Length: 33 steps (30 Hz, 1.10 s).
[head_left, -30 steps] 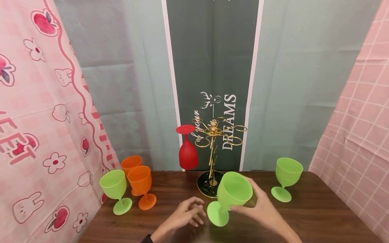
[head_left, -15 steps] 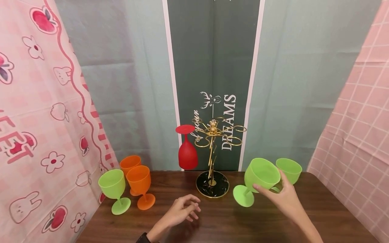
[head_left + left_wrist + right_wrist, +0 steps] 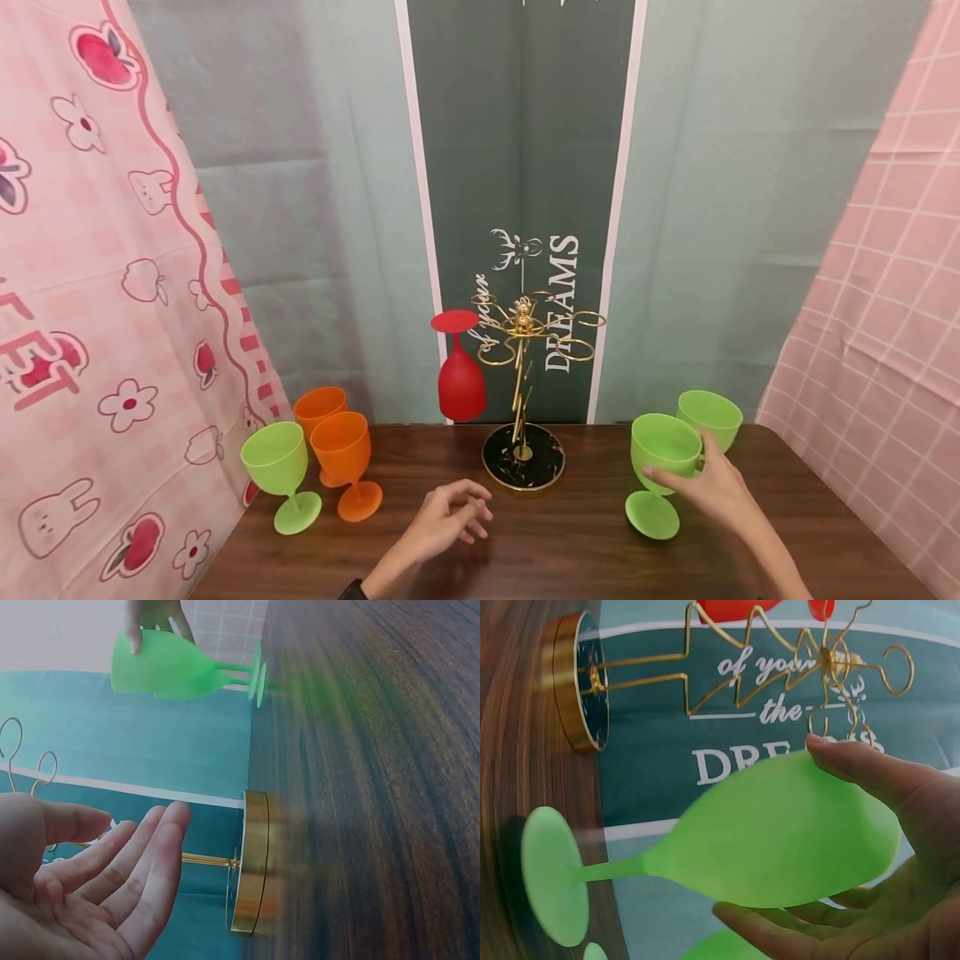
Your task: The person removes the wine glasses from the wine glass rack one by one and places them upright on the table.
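My right hand (image 3: pixel 716 490) grips a green goblet (image 3: pixel 663 446) round its bowl, thumb on the near side. The goblet is upright, its foot at or just above the tabletop; I cannot tell whether it touches. Just behind it stands a second green goblet (image 3: pixel 712 417), partly hidden. In the right wrist view the held goblet's bowl (image 3: pixel 780 832) lies between thumb and fingers. My left hand (image 3: pixel 446 521) hovers over the table's front middle, fingers loosely bent and holding nothing. A gold wire goblet rack (image 3: pixel 521 375) stands beyond it, with a red goblet (image 3: pixel 461 385) hanging upside down at its left.
On the left of the wooden table (image 3: pixel 555 554) stand a green goblet (image 3: pixel 276 458) and two orange goblets, one in front (image 3: pixel 343 450) and one behind (image 3: pixel 318 404). The rack's round black base (image 3: pixel 540 467) sits at the back middle. Patterned curtains (image 3: pixel 127 283) enclose the table.
My right hand has carried the green goblet from in front of the rack to the right, then lowered it before the other green goblet, tilting it upright. My left hand has barely moved.
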Each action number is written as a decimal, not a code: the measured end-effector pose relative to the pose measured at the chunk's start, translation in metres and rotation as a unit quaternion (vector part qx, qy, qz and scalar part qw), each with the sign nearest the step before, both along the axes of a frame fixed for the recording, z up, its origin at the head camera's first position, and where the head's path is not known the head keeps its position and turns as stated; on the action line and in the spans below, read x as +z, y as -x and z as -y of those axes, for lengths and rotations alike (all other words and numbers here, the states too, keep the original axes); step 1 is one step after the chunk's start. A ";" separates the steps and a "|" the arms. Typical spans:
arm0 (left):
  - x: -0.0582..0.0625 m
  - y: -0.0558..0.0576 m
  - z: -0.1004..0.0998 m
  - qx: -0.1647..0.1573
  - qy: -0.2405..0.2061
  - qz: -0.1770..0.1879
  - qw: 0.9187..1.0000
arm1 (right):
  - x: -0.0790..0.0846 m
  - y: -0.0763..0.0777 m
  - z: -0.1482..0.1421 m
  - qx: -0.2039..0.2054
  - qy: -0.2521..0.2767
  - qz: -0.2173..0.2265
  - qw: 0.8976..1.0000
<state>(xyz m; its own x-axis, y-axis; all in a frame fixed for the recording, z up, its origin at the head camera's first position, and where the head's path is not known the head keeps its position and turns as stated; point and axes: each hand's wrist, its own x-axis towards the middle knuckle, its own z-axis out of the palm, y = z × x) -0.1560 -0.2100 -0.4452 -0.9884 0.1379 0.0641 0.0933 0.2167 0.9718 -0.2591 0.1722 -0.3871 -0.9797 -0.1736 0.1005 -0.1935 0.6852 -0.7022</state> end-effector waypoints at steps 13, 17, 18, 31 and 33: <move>-0.001 0.000 0.001 -0.011 0.008 0.005 1.000 | -0.006 0.003 -0.018 0.064 -0.049 -0.007 0.997; -0.002 0.000 0.001 -0.013 0.012 0.004 1.000 | -0.006 0.005 -0.025 0.077 -0.056 -0.017 0.995; -0.003 0.000 0.001 -0.013 0.012 0.003 1.000 | -0.006 0.005 -0.027 0.079 -0.057 -0.021 0.995; -0.001 -0.001 0.000 -0.010 0.016 0.009 1.000 | -0.006 0.011 -0.055 0.073 -0.062 -0.033 0.995; -0.001 -0.002 0.000 -0.010 0.015 0.010 1.000 | -0.006 0.012 -0.060 0.073 -0.066 -0.033 0.995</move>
<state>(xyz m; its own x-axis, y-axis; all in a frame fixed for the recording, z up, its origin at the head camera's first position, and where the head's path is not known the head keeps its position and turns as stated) -0.1543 -0.2101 -0.4459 -0.9865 0.1588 0.0397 0.0783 0.2444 0.9665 -0.2711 0.2318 -0.3929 -0.9353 -0.3290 0.1307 -0.3400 0.7324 -0.5899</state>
